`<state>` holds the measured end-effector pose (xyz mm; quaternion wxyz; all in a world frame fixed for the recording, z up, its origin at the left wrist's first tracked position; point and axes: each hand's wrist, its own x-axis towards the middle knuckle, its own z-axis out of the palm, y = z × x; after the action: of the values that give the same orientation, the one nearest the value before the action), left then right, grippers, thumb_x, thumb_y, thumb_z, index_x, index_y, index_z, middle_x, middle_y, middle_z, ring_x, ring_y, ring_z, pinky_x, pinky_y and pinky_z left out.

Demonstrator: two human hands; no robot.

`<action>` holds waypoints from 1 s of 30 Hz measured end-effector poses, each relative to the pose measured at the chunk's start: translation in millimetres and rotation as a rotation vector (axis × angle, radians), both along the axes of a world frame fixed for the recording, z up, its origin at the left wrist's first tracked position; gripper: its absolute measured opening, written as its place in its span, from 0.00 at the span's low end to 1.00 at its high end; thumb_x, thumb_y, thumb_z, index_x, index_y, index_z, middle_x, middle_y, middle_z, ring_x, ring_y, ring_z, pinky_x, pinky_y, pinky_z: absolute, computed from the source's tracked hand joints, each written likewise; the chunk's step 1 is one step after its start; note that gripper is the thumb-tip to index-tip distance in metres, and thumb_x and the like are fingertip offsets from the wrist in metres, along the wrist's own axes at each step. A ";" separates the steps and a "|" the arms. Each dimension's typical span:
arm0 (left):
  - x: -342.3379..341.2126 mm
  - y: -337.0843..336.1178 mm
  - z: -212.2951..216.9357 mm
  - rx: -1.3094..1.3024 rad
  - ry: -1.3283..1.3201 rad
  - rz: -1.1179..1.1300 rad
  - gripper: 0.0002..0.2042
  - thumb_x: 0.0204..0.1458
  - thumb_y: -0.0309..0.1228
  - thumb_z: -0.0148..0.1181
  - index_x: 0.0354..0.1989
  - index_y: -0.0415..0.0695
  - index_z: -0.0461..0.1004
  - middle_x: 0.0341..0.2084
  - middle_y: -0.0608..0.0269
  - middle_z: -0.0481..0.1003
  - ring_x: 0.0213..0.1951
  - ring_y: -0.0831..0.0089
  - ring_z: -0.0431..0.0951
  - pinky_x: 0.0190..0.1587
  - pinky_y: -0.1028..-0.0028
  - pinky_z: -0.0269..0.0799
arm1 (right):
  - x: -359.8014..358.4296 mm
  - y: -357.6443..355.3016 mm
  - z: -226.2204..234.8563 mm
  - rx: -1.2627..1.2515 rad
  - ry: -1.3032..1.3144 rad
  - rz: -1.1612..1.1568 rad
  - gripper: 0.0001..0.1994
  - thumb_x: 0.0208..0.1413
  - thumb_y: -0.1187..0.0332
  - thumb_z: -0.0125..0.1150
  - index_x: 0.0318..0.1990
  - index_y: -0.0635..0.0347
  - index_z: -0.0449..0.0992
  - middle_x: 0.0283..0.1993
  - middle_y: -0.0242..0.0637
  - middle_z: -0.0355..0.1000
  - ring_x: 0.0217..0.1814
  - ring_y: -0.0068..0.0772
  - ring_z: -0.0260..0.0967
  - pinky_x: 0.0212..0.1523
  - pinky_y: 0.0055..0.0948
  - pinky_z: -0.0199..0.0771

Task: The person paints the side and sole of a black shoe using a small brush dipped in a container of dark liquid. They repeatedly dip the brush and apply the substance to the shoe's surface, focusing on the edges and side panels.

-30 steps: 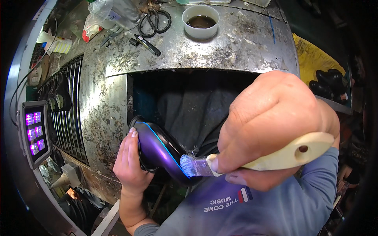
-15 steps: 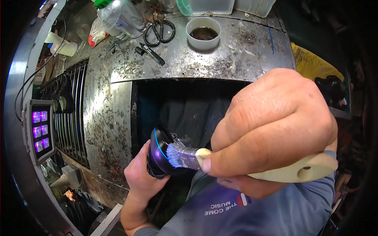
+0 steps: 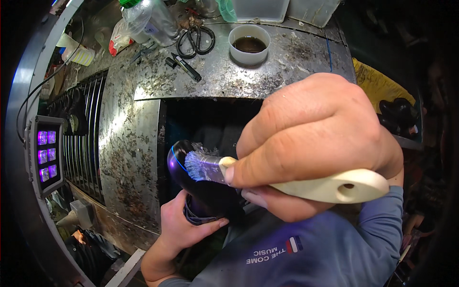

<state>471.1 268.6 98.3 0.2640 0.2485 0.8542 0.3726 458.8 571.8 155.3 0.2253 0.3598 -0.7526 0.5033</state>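
Note:
My left hand (image 3: 178, 224) is closed around the lower end of a black shoe upper (image 3: 203, 196), holding it up over the dark opening in the bench. Along the rounded toe of the upper runs a thin glowing blue line. My right hand (image 3: 311, 129) grips a flat paintbrush by its cream handle (image 3: 330, 187). Whitish-blue bristles (image 3: 195, 165) press against the upper beside that line. The far side of the upper and part of my right fingers are hidden.
A stained metal bench (image 3: 129, 158) carries a white bowl (image 3: 249, 56) of brown liquid, an uncapped black marker (image 3: 187, 68), black-handled scissors (image 3: 196, 42) and a clear bottle (image 3: 158, 24). At left stand a purple-lit lamp (image 3: 47, 155) and a barred rack (image 3: 85, 158). Yellow cloth (image 3: 377, 81) lies right.
The upper has tipped, its toe now higher and farther left, with more of its body showing. My right hand and the brush have moved left and up along with it.

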 end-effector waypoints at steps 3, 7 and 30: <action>-1.4 1.5 -0.3 0.088 -0.189 0.038 0.34 0.37 0.38 0.84 0.53 0.37 0.75 0.39 0.57 0.84 0.42 0.70 0.86 0.48 0.71 0.79 | -2.6 0.2 -5.7 0.033 -0.011 0.002 0.07 0.43 0.77 0.73 0.32 0.65 0.84 0.27 0.40 0.78 0.22 0.34 0.76 0.21 0.29 0.77; 1.1 0.6 -1.9 0.219 -0.465 0.163 0.33 0.40 0.35 0.83 0.54 0.34 0.74 0.41 0.58 0.83 0.44 0.74 0.83 0.51 0.72 0.78 | -5.9 -2.3 -15.0 0.045 -0.012 0.018 0.07 0.43 0.77 0.73 0.32 0.64 0.84 0.27 0.39 0.77 0.22 0.34 0.76 0.21 0.29 0.77; 1.7 0.1 -8.8 0.450 -0.868 0.371 0.37 0.50 0.49 0.66 0.60 0.31 0.67 0.51 0.48 0.77 0.52 0.63 0.79 0.59 0.65 0.73 | 4.4 -12.0 -45.1 0.055 -0.175 0.106 0.06 0.44 0.76 0.71 0.33 0.63 0.83 0.27 0.39 0.78 0.24 0.36 0.78 0.24 0.30 0.80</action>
<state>472.8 268.7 89.5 0.4636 -0.0337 0.5944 0.6562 463.2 559.8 110.2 0.1218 0.3600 -0.7628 0.5231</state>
